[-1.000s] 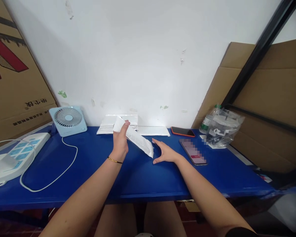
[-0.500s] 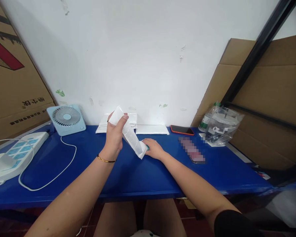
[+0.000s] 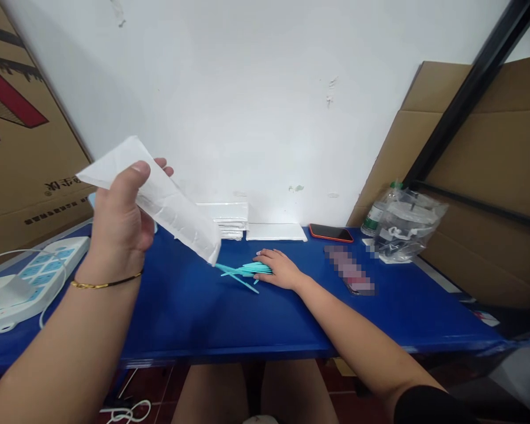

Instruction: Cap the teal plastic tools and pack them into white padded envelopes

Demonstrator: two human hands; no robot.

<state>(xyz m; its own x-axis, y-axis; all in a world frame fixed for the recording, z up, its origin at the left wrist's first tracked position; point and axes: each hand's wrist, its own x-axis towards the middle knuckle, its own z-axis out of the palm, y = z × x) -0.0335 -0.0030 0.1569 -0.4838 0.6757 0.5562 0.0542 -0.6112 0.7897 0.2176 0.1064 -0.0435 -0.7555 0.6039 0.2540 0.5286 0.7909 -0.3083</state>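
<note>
Raised at the left, my left hand [image 3: 126,203] is closed round a long white packet [image 3: 176,212], thumb on top. The packet slants down to the right, its lower end just above the table. Thin turquoise sticks [image 3: 249,270] lie in a loose bundle on the blue table, a few fanned out toward the packet's lower end. Whether any stick is still inside the packet I cannot tell. My right hand [image 3: 280,270] is closed over the right end of the bundle, its palm side hidden.
Against the wall stand a stack of flat white packets [image 3: 232,221] and a single white packet [image 3: 276,232]. Farther right are a red-edged phone [image 3: 331,232], a pixelated object [image 3: 348,270], a bottle [image 3: 373,217] and a clear plastic bag [image 3: 408,227]. A power strip [image 3: 39,277] sits at the left.
My left hand has drawn the white packet up and to the left, away from my right hand. The turquoise sticks, mostly hidden before, now show on the table.
</note>
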